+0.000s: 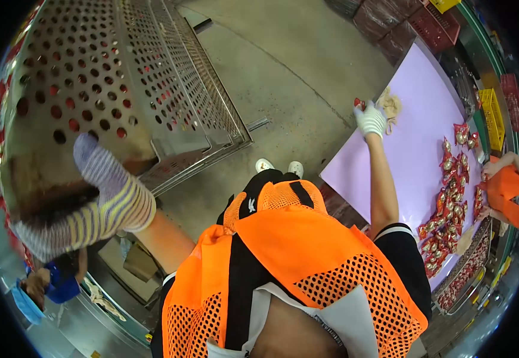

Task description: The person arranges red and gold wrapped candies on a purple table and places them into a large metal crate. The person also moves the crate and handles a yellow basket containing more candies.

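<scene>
My left hand (101,206), in a striped glove, is at the near end of a perforated metal bin (170,77). Its thumb stands apart over the holed wall and its blurred fingers stretch left; I see nothing held in it. My right hand (371,120), in a white and pale green striped glove, reaches out over the edge of a lilac tabletop (417,119). A small red wrapped packet (359,104) shows at its closed fingertips. Right beside that hand lies a crumpled beige cloth (390,106).
Several red and gold wrapped packets (450,203) lie along the table's right side. A co-worker's orange vest (505,194) is beyond them, and a person in blue (62,280) is at lower left. Crates (390,21) and a yellow basket (491,119) stand behind the table.
</scene>
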`<state>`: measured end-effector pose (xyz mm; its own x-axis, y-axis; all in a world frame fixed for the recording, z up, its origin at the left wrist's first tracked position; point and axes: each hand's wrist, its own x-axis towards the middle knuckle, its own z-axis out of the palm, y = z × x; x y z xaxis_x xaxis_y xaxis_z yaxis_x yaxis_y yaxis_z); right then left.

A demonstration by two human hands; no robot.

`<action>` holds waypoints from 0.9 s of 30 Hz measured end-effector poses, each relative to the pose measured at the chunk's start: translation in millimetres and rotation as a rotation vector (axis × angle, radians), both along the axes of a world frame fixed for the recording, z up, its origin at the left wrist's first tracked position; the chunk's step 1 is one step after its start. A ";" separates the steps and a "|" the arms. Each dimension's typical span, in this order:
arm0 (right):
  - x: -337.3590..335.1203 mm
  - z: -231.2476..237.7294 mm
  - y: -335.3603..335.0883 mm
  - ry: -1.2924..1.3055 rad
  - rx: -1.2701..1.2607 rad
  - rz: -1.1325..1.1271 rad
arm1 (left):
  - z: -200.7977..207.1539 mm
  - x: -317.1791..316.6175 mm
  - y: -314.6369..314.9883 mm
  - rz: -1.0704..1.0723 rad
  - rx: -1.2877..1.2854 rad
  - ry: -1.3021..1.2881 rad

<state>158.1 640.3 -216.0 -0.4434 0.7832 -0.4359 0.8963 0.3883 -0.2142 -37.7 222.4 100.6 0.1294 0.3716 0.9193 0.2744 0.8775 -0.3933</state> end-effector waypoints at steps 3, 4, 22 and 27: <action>54.0 -54.3 -19.0 -0.132 0.298 0.001 | -11.2 -10.1 0.8 -0.018 -0.011 0.007; 62.6 -56.0 -29.3 -0.105 0.366 0.008 | -16.9 -10.9 -2.1 -0.013 -0.009 0.006; 41.0 -119.6 -6.8 -0.373 -0.207 0.121 | -86.9 -62.4 -6.8 0.193 0.086 -0.111; 69.1 -184.0 27.8 -0.374 -0.379 -0.062 | -132.3 -74.7 17.9 0.340 0.213 -0.225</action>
